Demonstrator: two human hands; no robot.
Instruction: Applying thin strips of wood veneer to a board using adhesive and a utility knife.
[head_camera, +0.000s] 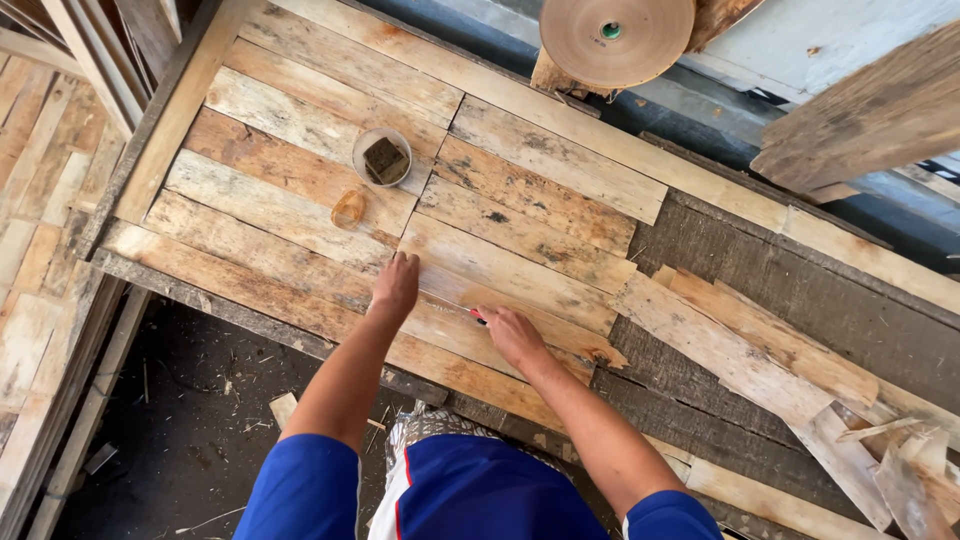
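A: From the head camera, what is the person doing?

B: The left hand (396, 283) lies flat, fingers pressed on a thin wood strip (520, 318) laid over the boards of the panel (300, 170). The right hand (512, 335) is closed round a small red-tipped tool (478, 317), its point touching that same strip, which lies between the two hands at the panel's near edge.

A: So which step does it look like?

B: It looks like marking or scoring the strip while it is pinned. A judgement only; the tool is mostly hidden.

A: And the next stroke calls for what?

B: A steady left palm and a straight draw. A plastic cup (382, 157) and a tape ring (348, 209) sit well apart.
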